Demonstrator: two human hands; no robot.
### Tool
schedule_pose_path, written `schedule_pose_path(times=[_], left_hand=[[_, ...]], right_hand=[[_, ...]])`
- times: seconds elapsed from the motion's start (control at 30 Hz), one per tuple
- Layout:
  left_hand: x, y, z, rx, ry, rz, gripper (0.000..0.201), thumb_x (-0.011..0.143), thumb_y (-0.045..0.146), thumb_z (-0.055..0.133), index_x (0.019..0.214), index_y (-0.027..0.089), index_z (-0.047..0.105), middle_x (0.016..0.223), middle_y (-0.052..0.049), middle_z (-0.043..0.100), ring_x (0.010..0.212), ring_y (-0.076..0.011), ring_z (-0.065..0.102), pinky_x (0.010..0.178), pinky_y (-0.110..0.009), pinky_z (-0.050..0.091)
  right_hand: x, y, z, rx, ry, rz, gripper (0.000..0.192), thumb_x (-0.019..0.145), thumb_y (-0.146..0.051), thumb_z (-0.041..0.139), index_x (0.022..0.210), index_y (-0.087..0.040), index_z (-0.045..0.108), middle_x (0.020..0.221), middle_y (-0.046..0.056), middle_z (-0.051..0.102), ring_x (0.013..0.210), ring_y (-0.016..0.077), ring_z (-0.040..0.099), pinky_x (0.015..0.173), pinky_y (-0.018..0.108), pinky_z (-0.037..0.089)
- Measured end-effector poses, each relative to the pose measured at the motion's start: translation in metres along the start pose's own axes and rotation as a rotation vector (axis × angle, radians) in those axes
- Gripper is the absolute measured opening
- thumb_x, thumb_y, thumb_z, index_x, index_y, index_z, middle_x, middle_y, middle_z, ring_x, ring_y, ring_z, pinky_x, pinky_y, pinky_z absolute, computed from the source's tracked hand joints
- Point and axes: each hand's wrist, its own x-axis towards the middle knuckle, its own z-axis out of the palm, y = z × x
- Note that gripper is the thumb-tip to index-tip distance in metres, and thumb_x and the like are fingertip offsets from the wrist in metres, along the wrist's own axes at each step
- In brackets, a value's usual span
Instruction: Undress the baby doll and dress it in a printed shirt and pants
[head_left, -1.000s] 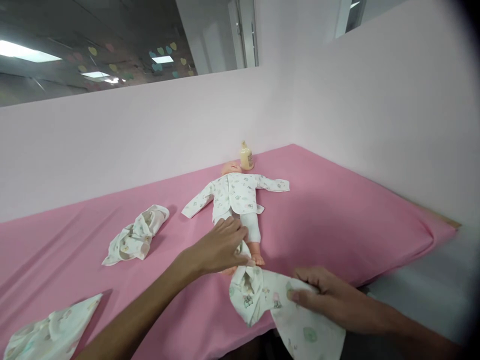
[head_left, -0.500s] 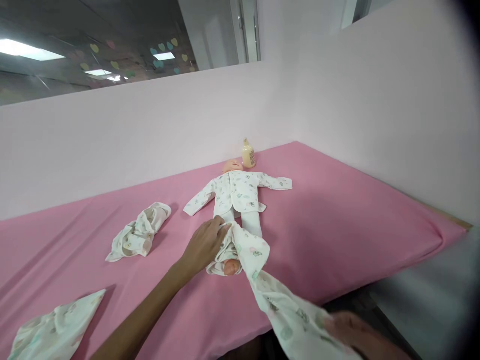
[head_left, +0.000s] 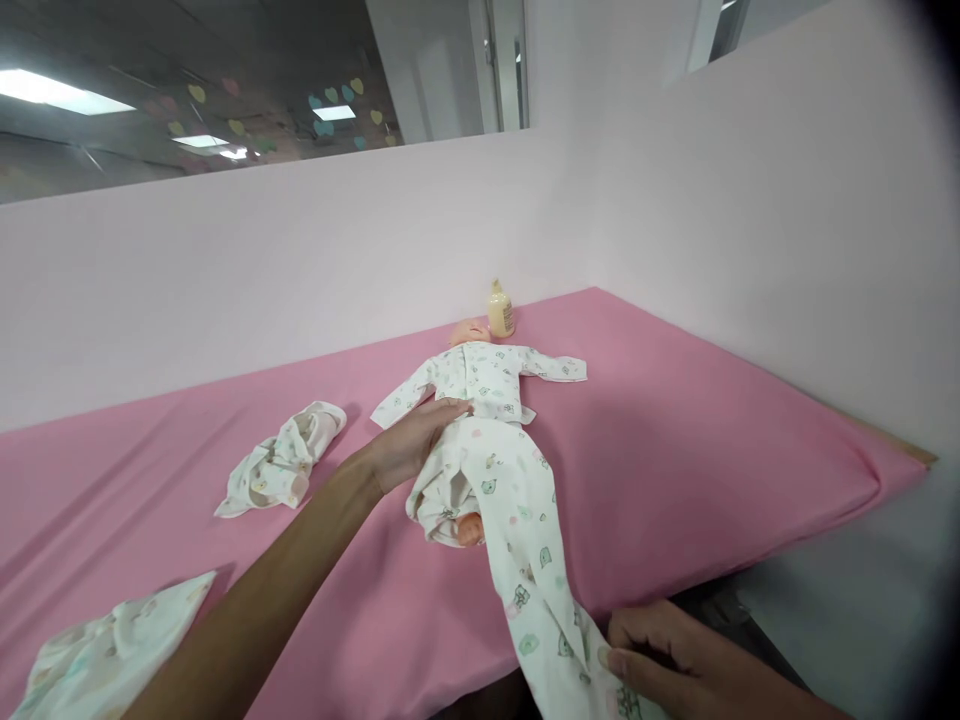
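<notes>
— What's on the left?
— A crumpled garment [head_left: 281,462] on the pink sheet [head_left: 675,420]. The left hand [head_left: 409,440] pinches the waist of the soft printed trousers [head_left: 495,490] at the doll [head_left: 480,375]'s hips.
— And right?
— The right hand [head_left: 675,665] clamps the limp trouser leg taut — over the edge.

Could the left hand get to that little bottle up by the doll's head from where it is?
Probably yes. The left hand rests at the doll's waist, and the bottle stands just past the head with only the doll's body between; bare pink sheet lies alongside. It would be a long stretch.
</notes>
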Motion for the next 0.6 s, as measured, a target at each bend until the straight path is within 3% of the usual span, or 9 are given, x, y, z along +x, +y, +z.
schedule_pose_path(times=[0.07,0.17,0.27,0.37,0.43,0.5,0.6], left_hand=[[0.002,0.013,-0.004,0.153,-0.083,-0.08,0.033,0.08,0.049,0.065,0.085,0.016,0.067,0.089,-0.007,0.066,0.08,-0.0168,0.059,0.071,-0.026,0.047],[0.003,0.031,-0.012,0.472,-0.22,-0.176,0.029,0.076,0.046,0.069,0.073,0.017,0.07,0.078,-0.006,0.066,0.073,-0.0161,0.058,0.074,-0.028,0.047],[0.001,0.043,-0.017,0.59,-0.256,-0.1,0.02,0.076,0.04,0.071,0.075,0.02,0.071,0.081,-0.004,0.066,0.076,-0.0147,0.058,0.075,-0.026,0.046],[0.002,0.042,-0.015,0.542,-0.158,0.021,0.024,0.076,0.038,0.071,0.094,0.022,0.07,0.087,-0.003,0.065,0.081,-0.0143,0.058,0.071,-0.023,0.045],[0.003,0.037,-0.01,0.458,-0.104,0.069,0.035,0.076,0.037,0.071,0.109,0.023,0.066,0.088,-0.003,0.064,0.082,-0.0144,0.06,0.07,-0.023,0.046],[0.006,0.032,-0.003,0.347,-0.12,0.077,0.049,0.076,0.033,0.071,0.123,0.025,0.059,0.1,-0.005,0.065,0.085,-0.0155,0.062,0.071,-0.025,0.049],[0.009,0.027,0.004,0.212,-0.189,0.064,0.062,0.076,0.025,0.069,0.134,0.029,0.05,0.12,-0.008,0.061,0.087,-0.0165,0.065,0.072,-0.028,0.053]], right_hand=[[0.003,-0.005,-0.008,-0.017,0.025,-0.005,0.045,0.09,-0.063,0.044,0.081,-0.021,0.058,0.088,0.002,0.056,0.083,0.0179,0.05,0.072,0.027,0.041],[0.006,-0.003,-0.022,-0.002,0.064,-0.053,0.045,0.092,-0.061,0.042,0.076,-0.02,0.052,0.079,0.001,0.049,0.073,0.0153,0.044,0.064,0.026,0.037],[0.01,-0.001,-0.037,0.013,0.09,-0.105,0.042,0.092,-0.058,0.044,0.075,-0.02,0.051,0.074,0.0,0.047,0.067,0.014,0.041,0.058,0.026,0.034],[0.021,-0.012,-0.049,0.012,0.115,-0.119,0.038,0.09,-0.058,0.049,0.084,-0.022,0.058,0.082,0.001,0.055,0.073,0.0156,0.049,0.063,0.026,0.039],[0.037,-0.028,-0.056,0.04,0.174,-0.179,0.035,0.089,-0.057,0.053,0.099,-0.025,0.061,0.099,0.003,0.061,0.089,0.0188,0.055,0.076,0.03,0.044],[0.063,-0.051,-0.063,0.109,0.226,-0.316,0.041,0.089,-0.055,0.054,0.121,-0.029,0.058,0.122,0.005,0.059,0.109,0.0219,0.055,0.091,0.034,0.044],[0.112,-0.084,-0.073,0.315,0.17,-0.507,0.044,0.089,-0.051,0.056,0.128,-0.029,0.055,0.133,0.004,0.054,0.12,0.0197,0.05,0.098,0.033,0.042]])
